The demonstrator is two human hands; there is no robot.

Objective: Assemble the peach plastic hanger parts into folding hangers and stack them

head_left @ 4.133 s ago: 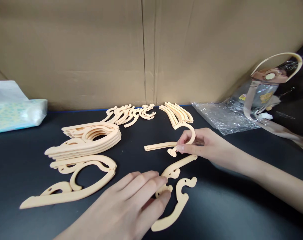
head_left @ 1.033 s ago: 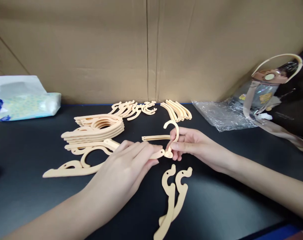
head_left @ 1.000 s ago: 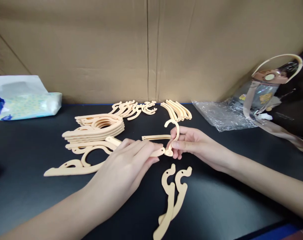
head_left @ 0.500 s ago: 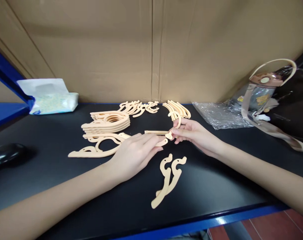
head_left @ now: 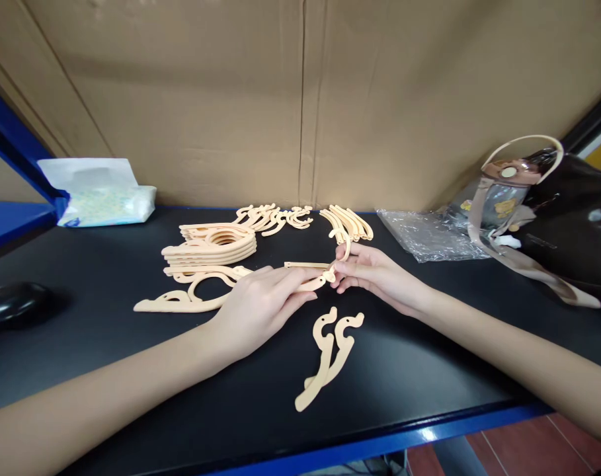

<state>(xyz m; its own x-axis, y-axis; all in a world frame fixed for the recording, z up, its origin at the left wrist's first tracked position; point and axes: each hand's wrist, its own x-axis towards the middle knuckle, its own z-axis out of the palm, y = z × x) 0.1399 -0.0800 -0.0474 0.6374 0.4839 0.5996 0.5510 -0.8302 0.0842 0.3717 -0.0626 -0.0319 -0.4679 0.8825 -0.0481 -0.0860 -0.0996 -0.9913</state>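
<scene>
My left hand (head_left: 260, 301) is closed on a beige arm piece (head_left: 310, 285), whose holed end pokes out past the fingertips. Between the fingers of my right hand (head_left: 374, 274) is a curved beige hook piece (head_left: 348, 250), its lower end against the arm piece's end. Behind the fingers lies a straight beige strip (head_left: 300, 265), partly hidden. Two hook-ended pieces (head_left: 324, 360) lie crossed in front of my hands. Left of my left hand are a flat beige assembly (head_left: 181, 304) and a stack of beige folded pieces (head_left: 211, 248).
Small hooks (head_left: 275, 218) and curved strips (head_left: 352, 223) lie at the back. A tissue pack (head_left: 106, 201) and a black mouse (head_left: 15, 304) are at left. Clear plastic (head_left: 424, 235), a strapped bottle (head_left: 501, 198) and a black bag (head_left: 572, 225) are at right.
The hook piece in my right hand has come down and left against the end of the arm piece in my left hand. The view has shifted slightly.
</scene>
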